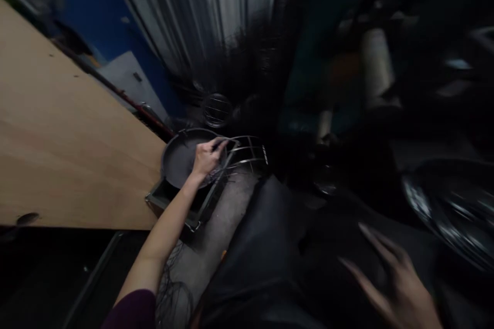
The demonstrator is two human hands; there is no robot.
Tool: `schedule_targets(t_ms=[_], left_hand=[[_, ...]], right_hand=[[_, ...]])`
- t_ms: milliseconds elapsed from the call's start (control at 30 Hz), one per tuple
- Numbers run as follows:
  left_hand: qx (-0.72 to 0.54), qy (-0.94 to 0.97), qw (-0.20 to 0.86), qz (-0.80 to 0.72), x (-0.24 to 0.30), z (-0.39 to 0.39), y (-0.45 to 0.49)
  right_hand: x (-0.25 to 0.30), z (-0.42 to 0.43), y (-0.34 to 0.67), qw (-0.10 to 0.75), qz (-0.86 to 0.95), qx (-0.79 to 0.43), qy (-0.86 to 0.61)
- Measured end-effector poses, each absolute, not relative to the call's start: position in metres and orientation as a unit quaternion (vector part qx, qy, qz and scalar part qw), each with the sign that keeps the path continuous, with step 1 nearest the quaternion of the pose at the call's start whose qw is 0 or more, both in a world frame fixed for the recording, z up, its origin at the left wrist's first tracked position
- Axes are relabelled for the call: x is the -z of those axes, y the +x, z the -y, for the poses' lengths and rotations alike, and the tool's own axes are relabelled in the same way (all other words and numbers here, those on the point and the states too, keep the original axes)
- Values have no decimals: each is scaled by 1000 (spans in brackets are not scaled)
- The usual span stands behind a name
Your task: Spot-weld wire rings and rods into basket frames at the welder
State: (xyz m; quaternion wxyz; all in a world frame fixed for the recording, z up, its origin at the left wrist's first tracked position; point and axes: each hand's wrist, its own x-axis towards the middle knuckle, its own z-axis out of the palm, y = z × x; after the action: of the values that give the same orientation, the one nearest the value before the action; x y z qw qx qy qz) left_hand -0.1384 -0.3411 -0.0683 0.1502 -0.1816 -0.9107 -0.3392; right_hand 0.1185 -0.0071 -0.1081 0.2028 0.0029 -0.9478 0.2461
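My left hand point(208, 157) reaches out over a round grey pan-like dish point(179, 157). Its fingers are closed on the near end of a curved metal wire frame point(250, 153), which sticks out to the right over the floor. The dish sits on a dark rectangular crate point(206, 205). Low on the right, my right hand point(397, 277) is blurred, its fingers spread with nothing between them. Dark cloth point(266, 247), which looks like my clothing, lies between the hands.
A plywood panel point(77, 128) fills the left side. Beyond the dish is a round barred piece point(216, 110). Loose thin wires point(173, 293) lie on the concrete floor point(219, 226). Shiny dark rings point(455, 211) are at the right, and a pale cylinder point(377, 64) is farther back.
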Motion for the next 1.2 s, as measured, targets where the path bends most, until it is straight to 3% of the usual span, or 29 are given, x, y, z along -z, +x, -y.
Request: schedule_targets(t_ms=[67, 200, 267, 400, 467, 600, 767, 1000, 1200], left_hand=[[348, -310, 83, 881, 70, 273, -108], [261, -487, -35, 833, 90, 165, -56], [224, -523, -77, 819, 105, 129, -47], [185, -552, -141, 801, 121, 86, -41], [201, -560, -145, 791, 120, 87, -38], [224, -562, -104, 789, 127, 121, -38], [205, -518, -97, 825, 149, 158, -40], [207, -510, -73, 832, 134, 151, -36], [220, -506, -87, 829, 128, 163, -33]], right_hand=[[86, 14, 108, 232, 944, -231, 36], [73, -8, 112, 153, 960, -230, 38], [83, -42, 128, 148, 957, -250, -26], [110, -133, 177, 247, 914, -231, -226], [122, -181, 190, 245, 895, -171, -330], [141, -262, 167, 92, 897, -51, -430], [159, -314, 112, 21, 921, -22, -387], [178, -329, 90, -82, 949, -14, -304], [165, -317, 110, -77, 957, -25, -280]])
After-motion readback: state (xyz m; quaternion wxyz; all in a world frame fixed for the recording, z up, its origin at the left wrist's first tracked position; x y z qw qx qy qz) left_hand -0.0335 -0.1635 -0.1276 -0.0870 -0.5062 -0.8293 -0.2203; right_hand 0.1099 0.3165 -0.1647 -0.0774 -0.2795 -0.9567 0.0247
